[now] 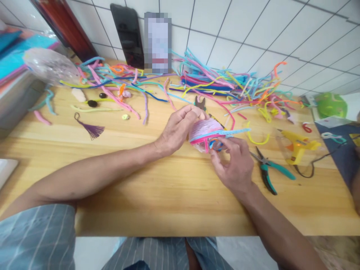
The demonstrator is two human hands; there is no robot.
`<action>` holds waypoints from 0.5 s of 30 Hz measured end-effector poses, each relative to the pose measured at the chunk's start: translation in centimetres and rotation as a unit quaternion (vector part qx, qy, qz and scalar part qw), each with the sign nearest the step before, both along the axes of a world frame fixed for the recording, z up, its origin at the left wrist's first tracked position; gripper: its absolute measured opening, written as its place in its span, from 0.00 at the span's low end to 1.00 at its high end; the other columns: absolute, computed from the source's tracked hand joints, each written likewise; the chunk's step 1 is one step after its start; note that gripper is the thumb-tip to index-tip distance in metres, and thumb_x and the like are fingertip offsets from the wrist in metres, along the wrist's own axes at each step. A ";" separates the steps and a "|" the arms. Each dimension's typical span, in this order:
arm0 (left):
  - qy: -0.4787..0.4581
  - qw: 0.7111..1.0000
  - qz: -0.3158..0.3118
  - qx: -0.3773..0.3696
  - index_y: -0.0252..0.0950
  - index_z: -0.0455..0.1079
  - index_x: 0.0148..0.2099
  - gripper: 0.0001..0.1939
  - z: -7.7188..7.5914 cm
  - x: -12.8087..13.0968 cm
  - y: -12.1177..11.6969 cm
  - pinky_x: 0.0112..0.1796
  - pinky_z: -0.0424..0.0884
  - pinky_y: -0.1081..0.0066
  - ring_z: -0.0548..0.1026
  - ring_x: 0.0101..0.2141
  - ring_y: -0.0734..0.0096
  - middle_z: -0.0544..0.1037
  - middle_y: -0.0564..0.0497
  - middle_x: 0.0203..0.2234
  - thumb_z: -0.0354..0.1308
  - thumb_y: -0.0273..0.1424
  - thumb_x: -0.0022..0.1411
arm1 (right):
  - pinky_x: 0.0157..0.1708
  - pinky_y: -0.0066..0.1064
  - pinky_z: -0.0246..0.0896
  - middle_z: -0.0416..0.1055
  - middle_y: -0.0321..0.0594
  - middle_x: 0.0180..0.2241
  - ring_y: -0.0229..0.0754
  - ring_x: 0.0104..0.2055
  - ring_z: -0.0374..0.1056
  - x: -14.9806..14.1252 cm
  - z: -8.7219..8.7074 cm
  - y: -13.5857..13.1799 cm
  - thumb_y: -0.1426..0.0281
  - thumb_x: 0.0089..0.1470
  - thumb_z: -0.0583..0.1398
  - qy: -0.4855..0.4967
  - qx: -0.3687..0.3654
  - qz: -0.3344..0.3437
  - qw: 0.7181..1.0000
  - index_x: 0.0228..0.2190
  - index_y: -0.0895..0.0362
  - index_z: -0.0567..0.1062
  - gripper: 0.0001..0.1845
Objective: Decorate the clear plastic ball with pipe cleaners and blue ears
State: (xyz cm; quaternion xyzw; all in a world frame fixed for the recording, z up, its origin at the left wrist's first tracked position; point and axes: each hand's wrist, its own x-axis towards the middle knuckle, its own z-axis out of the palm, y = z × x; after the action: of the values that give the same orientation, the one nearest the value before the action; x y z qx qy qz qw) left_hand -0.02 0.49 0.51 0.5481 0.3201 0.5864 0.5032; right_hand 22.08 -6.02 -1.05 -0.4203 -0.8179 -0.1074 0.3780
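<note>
Between my two hands is a rounded craft piece [206, 129], wrapped in lilac pipe cleaner on top, with a pink band and a clear-looking lower part. A light blue pipe cleaner [237, 132] runs along the band and sticks out to the right. My left hand [182, 127] grips the piece at its upper left, fingers bent over the top. My right hand [234, 159] pinches its lower right side, thumb and fingers near a small blue and orange detail [215, 144]. Dark-jawed pliers [200, 103] lie just behind the piece, partly hidden.
Teal-handled pliers [266, 165] and a yellow glue gun [300, 144] with a black cord lie to the right. Loose pipe cleaners [208, 80] heap along the tiled wall. Two phones, one black [128, 35], lean there. A purple tassel [91, 127] rests on the left.
</note>
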 end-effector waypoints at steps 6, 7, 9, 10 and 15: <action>0.129 0.976 0.033 0.172 0.40 0.65 0.28 0.28 1.2 -0.5 -1.5 0.44 0.72 0.62 0.71 0.32 0.68 0.73 0.53 0.25 0.57 0.46 0.82 | 0.41 0.39 0.81 0.82 0.46 0.46 0.50 0.47 0.81 -0.1 -0.1 0.1 0.68 0.68 0.67 -0.004 0.005 -0.007 1.000 0.60 0.52 0.74 0.21; 0.146 0.967 0.040 0.205 0.40 0.66 0.29 0.27 1.0 -0.5 -1.5 0.46 0.73 0.61 0.73 0.33 0.68 0.74 0.53 0.26 0.57 0.45 0.82 | 0.40 0.39 0.81 0.82 0.46 0.46 0.50 0.48 0.81 -0.1 -0.1 0.1 0.68 0.68 0.66 -0.002 0.002 -0.008 1.000 0.60 0.51 0.74 0.21; 0.173 0.951 0.049 0.252 0.40 0.72 0.36 0.18 0.2 -0.5 -1.2 0.51 0.74 0.59 0.78 0.40 0.65 0.81 0.50 0.35 0.61 0.44 0.79 | 0.40 0.39 0.80 0.82 0.45 0.46 0.50 0.47 0.81 -0.1 -0.1 0.1 0.69 0.68 0.66 0.003 -0.002 -0.004 1.000 0.60 0.50 0.73 0.21; 0.190 0.945 0.048 0.262 0.41 0.74 0.43 0.14 -0.4 -0.4 -1.0 0.55 0.74 0.57 0.80 0.46 0.62 0.84 0.47 0.42 0.63 0.45 0.78 | 0.40 0.39 0.80 0.82 0.44 0.45 0.49 0.47 0.81 -0.1 -0.1 0.1 0.70 0.68 0.66 0.005 -0.003 -0.001 1.000 0.60 0.50 0.73 0.22; 0.263 0.935 -0.008 0.239 0.40 0.69 0.67 0.31 -3.5 -0.3 0.1 0.70 0.69 0.46 0.73 0.69 0.46 0.75 0.35 0.67 0.64 0.54 0.73 | 0.40 0.41 0.80 0.82 0.46 0.46 0.51 0.48 0.80 0.0 0.0 0.0 0.70 0.67 0.66 -0.003 -0.015 -0.002 1.000 0.60 0.50 0.74 0.22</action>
State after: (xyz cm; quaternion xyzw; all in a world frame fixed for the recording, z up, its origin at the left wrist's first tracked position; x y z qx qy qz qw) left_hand -0.27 0.56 -2.98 0.7893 0.2867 0.4765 0.2603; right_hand 22.08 -6.00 -1.02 -0.4272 -0.8197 -0.0967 0.3691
